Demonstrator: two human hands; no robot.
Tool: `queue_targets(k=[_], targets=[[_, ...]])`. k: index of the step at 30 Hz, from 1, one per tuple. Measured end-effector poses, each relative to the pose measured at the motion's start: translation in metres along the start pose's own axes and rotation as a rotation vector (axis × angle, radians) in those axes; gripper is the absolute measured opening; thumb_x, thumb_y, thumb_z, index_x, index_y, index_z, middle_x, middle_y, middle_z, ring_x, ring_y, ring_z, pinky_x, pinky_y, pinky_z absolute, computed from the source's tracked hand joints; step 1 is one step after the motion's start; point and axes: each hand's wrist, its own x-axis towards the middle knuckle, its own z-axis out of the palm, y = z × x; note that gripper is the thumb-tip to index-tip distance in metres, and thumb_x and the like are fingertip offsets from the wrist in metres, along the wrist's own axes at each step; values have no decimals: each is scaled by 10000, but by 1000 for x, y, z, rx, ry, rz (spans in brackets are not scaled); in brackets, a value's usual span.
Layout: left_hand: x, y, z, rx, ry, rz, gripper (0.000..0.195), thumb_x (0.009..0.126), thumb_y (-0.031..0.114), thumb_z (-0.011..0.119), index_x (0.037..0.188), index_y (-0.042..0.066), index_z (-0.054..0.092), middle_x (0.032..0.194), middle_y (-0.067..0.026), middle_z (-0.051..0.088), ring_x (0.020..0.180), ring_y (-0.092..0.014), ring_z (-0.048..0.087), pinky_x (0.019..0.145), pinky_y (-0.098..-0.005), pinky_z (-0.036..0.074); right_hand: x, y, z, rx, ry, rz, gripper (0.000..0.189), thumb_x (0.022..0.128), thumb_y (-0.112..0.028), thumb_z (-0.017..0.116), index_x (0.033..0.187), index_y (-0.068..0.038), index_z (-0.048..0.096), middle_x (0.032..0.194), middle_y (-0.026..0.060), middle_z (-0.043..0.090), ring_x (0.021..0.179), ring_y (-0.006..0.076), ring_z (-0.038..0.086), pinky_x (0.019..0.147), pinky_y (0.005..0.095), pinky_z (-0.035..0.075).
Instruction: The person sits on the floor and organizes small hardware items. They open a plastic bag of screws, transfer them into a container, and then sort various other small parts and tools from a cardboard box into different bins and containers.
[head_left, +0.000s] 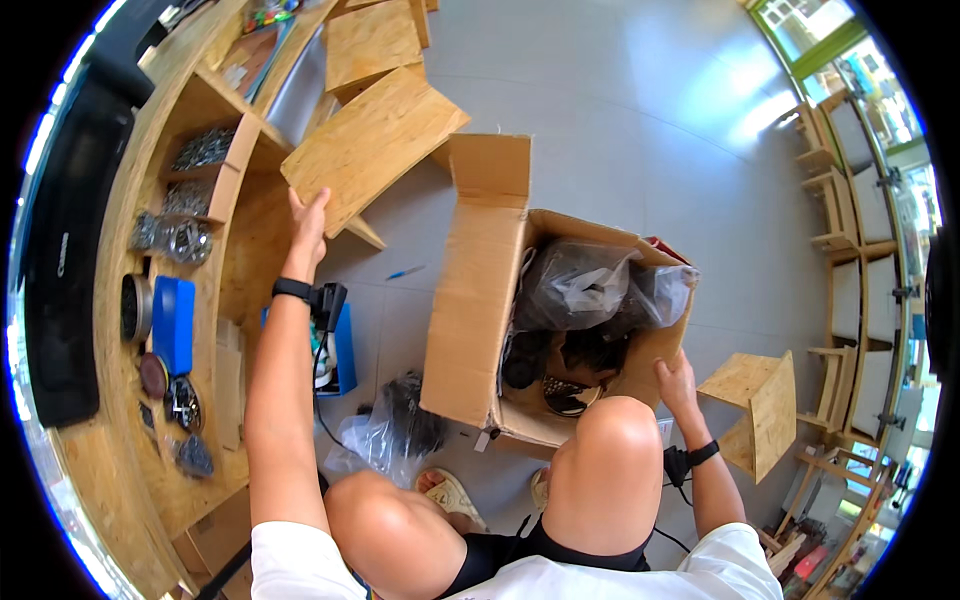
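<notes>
My left hand (308, 223) grips the near edge of a plywood stool (375, 142), thumb on the top. In front of my knees a cardboard box (476, 300) stands with its flaps open. My right hand (678, 384) holds the box's right wall near the front corner, thumb over the rim. Inside the box lie clear plastic bags (577, 285) around dark contents, with black items (529, 356) beneath them. A round metal part (570, 394) sits at the near end of the box, partly hidden by my right knee.
To my left, a wooden workbench (225, 277) carries a blue box (173, 322), a jar of hardware (187, 240) and compartments of screws (204, 150). On the floor lie a crumpled plastic bag (390, 427), a blue bin (345, 352) and a blue pen (406, 272). Another plywood stool (757, 412) stands right.
</notes>
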Motion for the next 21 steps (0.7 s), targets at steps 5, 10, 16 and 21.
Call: queue_targets(k=[5, 10, 16, 21], targets=[[4, 20, 55, -104, -190, -38, 667, 949, 90, 659, 1505, 44, 294, 1429, -152, 497, 1239, -255, 550, 999, -363, 480, -13, -12, -10, -56, 26, 78, 370, 903, -172, 592, 1239, -19, 563, 1074, 272, 680, 1037, 475, 625, 873, 488, 513], [31, 26, 177, -227, -511, 12, 704, 974, 78, 613, 1567, 106, 235, 1471, -151, 464, 1316, -254, 485, 1054, -394, 441, -14, -12, -7, 0, 43, 100, 358, 902, -180, 596, 1214, -7, 568, 1066, 279, 676, 1025, 482, 621, 864, 488, 512], [9, 78, 222, 81, 87, 504, 221, 962, 92, 509, 1139, -18, 583, 1007, -145, 656, 936, -253, 615, 839, -379, 482, -8, 9, 0, 78, 51, 54, 359, 916, -154, 590, 1241, -3, 573, 1090, 246, 693, 1050, 411, 658, 888, 445, 512], [-170, 68, 155, 727, -669, 471, 576, 955, 474, 584, 1274, -5, 565, 1200, -239, 577, 1120, -401, 585, 959, -453, 481, -10, 16, 3, 154, 31, 70, 369, 921, -125, 583, 1267, 2, 577, 1103, 200, 705, 1044, 312, 672, 895, 394, 510]])
